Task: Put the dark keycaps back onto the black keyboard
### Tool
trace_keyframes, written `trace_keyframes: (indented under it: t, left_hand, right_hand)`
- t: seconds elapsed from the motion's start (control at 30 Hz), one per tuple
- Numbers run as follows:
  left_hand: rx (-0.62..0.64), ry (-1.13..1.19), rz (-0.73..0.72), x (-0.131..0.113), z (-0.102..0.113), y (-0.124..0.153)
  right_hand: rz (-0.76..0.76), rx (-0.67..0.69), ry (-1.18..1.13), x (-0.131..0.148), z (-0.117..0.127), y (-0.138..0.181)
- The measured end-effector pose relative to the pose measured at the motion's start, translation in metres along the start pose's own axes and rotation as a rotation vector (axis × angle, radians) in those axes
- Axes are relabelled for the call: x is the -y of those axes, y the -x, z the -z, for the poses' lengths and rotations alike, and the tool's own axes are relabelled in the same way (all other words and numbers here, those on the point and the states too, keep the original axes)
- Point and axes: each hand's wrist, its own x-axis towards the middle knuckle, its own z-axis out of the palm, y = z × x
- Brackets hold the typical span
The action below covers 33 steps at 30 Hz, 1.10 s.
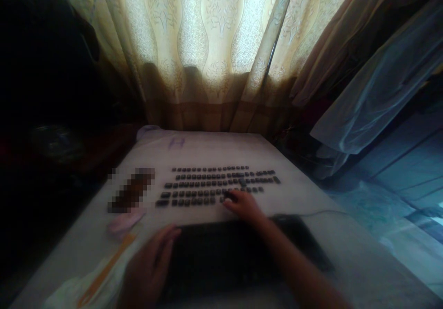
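Rows of loose dark keycaps [216, 185] lie laid out on a pale table [207, 150]. Nearer to me sits a dark keyboard body [221, 253]. My right hand [244, 205] reaches past the keyboard to the near row of keycaps, fingers curled together at one keycap; whether it is lifted is too blurred to tell. My left hand [150, 265] rests on the keyboard's left edge, fingers wrapped over it.
A pixelated dark object [131, 190] lies left of the keycaps, a pinkish item [124, 221] and an orange strip [104, 272] below it. A thin cable [321, 213] runs right from the keyboard. Patterned curtains [214, 50] hang behind; clear plastic sheeting [380, 87] drapes at right.
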Motion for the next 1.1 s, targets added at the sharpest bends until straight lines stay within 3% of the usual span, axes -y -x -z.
trace_keyframes:
  t: [0.07,0.27,0.73,0.93,1.1]
  left_hand:
    - [-0.056,-0.088,0.006,0.012,0.004,-0.004]
    - [-0.085,-0.238,0.225,0.026,0.006,-0.008]
    - [-0.006,-0.106,0.308,0.049,-0.006,-0.001]
    - [0.003,-0.078,0.436,0.054,-0.011,0.003]
    - [-0.004,-0.090,0.440,0.045,-0.011,-0.002]
  right_hand:
    - [-0.011,0.018,0.026,-0.003,-0.004,-0.011]
    - [-0.042,0.062,0.088,-0.002,-0.015,-0.016]
    - [-0.085,0.078,0.124,-0.005,-0.017,-0.016]
    - [-0.094,-0.113,-0.291,-0.020,-0.020,-0.014]
    - [-0.115,-0.346,-0.685,-0.013,0.003,0.003]
